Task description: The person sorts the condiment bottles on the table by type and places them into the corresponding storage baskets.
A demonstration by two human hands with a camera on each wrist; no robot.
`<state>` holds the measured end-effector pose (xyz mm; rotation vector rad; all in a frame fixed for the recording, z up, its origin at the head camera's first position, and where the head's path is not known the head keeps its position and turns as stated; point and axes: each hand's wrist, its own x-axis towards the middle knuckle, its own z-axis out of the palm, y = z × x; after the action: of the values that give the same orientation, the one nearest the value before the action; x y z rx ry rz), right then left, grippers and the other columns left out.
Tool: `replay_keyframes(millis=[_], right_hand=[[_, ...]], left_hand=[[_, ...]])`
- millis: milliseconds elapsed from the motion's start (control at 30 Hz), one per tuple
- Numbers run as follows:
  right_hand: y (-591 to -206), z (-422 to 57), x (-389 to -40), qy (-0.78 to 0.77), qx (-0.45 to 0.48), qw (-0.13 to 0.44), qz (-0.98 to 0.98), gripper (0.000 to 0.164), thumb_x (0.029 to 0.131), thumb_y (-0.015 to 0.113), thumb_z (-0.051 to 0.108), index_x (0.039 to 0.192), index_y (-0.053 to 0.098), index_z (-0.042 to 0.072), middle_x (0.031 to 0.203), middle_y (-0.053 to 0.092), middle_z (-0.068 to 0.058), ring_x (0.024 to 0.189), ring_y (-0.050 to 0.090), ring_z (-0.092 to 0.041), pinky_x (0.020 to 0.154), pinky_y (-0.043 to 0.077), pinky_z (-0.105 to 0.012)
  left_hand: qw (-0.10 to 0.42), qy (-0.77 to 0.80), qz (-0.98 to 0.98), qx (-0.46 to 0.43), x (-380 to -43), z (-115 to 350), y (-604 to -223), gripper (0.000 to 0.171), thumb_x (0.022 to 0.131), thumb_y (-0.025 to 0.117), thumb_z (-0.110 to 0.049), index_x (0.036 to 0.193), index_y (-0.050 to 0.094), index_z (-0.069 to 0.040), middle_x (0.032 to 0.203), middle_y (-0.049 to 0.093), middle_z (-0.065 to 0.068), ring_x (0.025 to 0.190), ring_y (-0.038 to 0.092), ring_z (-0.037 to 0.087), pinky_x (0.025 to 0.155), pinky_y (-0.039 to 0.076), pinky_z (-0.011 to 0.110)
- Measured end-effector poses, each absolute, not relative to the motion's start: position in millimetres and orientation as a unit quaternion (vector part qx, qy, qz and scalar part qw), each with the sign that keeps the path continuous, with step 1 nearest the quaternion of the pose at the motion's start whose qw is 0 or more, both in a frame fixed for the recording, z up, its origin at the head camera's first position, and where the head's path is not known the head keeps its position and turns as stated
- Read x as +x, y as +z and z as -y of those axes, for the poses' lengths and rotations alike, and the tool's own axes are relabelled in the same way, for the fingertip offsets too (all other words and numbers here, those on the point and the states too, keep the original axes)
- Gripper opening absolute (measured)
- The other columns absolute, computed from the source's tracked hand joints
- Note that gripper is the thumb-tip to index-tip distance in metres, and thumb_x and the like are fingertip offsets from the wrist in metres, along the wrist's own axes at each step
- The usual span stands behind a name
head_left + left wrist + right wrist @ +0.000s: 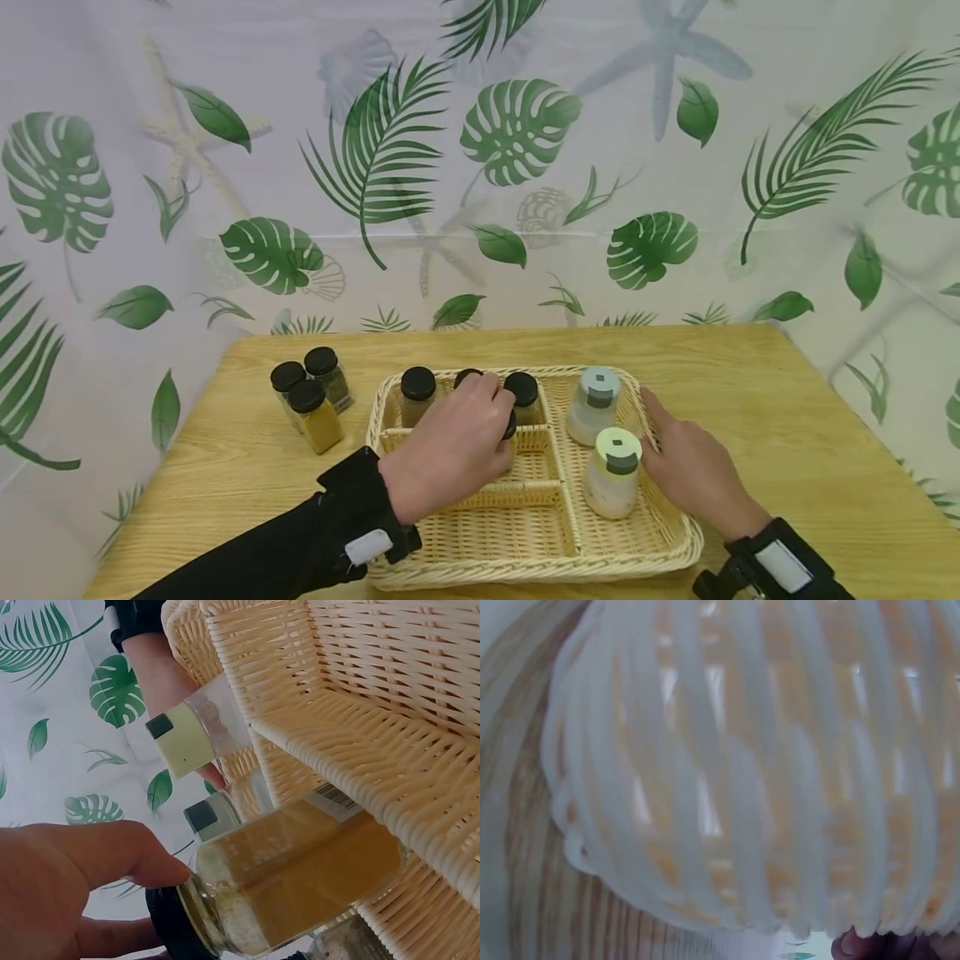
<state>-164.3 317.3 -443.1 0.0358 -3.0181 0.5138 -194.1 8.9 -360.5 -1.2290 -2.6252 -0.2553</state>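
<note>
My left hand (pixel 450 446) pinches the black lid of a glass spice jar (pixel 300 874) filled with yellow-brown powder. That jar is upright at the middle left compartment of a wicker basket (pixel 540 571); my hand covers most of it in the head view. My right hand (pixel 693 471) grips the basket's right rim, its fingertips (pixel 855 945) showing at the bottom of the right wrist view. Behind the left hand, several black-lidded jars (pixel 417 396) stand in the back compartment. The long right compartment holds a white-lidded shaker (pixel 595 408) and a yellow-lidded shaker (pixel 612 479).
Three more black-lidded jars, one with yellow powder (pixel 318 425), stand together on the wooden table (pixel 225 500) left of the basket. A leaf-patterned cloth (pixel 517 275) hangs behind the table. Low woven dividers (pixel 502 496) separate the basket's compartments.
</note>
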Motion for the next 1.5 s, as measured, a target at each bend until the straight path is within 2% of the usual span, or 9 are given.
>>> replay_keyframes(millis=[300,500,800,1000,1233,1500], right_hand=[[-444,-316,-166,0.169,0.011,0.049,0.984,0.068,0.099,0.053,0.017,0.159,0.025,0.002,0.052,0.038,0.001,0.043,0.035,-0.012,0.042,0.027,-0.030],[-444,-316,-166,0.169,0.008,0.050,0.984,0.067,0.099,0.053,0.017,0.159,0.026,0.002,0.053,0.040,-0.001,0.044,0.037,-0.013,0.042,0.028,-0.031],[-444,-317,-164,0.172,0.010,0.053,0.984,0.066,0.099,0.053,0.017,0.158,0.027,0.001,0.052,0.039,0.000,0.043,0.036,-0.013,0.042,0.027,-0.031],[-445,-317,-164,0.176,0.009,0.053,0.983,0.067,0.100,0.053,0.017,0.159,0.026,0.002,0.051,0.038,0.001,0.042,0.035,-0.012,0.042,0.027,-0.030],[-444,-315,-165,0.176,0.008,0.051,0.983,0.067,0.099,0.053,0.017,0.159,0.026,0.001,0.051,0.040,0.000,0.043,0.037,-0.013,0.042,0.028,-0.031],[-443,-316,-163,0.177,0.003,0.046,0.983,0.067,0.100,0.053,0.018,0.159,0.025,0.001,0.052,0.041,-0.001,0.043,0.037,-0.014,0.043,0.028,-0.031]], left_hand=[[0.095,-0.089,0.897,-0.422,-196,-18,-364,0.011,0.089,0.066,-0.012,0.099,0.064,-0.007,0.092,0.052,0.005,0.079,0.044,0.018,0.060,0.038,0.026],[0.084,-0.083,0.900,-0.420,-199,-23,-371,0.007,0.089,0.066,-0.010,0.095,0.064,-0.007,0.093,0.054,0.006,0.079,0.046,0.017,0.056,0.039,0.023],[0.074,-0.065,0.900,-0.426,-200,-29,-375,0.012,0.089,0.068,-0.013,0.099,0.065,-0.006,0.095,0.056,0.007,0.081,0.049,0.017,0.061,0.043,0.023],[0.065,-0.061,0.898,-0.430,-199,-33,-376,0.010,0.091,0.067,-0.014,0.099,0.065,-0.007,0.093,0.054,0.006,0.078,0.047,0.017,0.058,0.041,0.022],[0.063,-0.051,0.900,-0.428,-200,-36,-378,0.016,0.090,0.069,-0.014,0.104,0.067,-0.006,0.096,0.056,0.006,0.079,0.050,0.017,0.062,0.045,0.023],[0.055,-0.050,0.904,-0.421,-200,-38,-379,0.016,0.090,0.069,-0.015,0.103,0.067,-0.006,0.096,0.055,0.005,0.080,0.050,0.017,0.061,0.046,0.022]])
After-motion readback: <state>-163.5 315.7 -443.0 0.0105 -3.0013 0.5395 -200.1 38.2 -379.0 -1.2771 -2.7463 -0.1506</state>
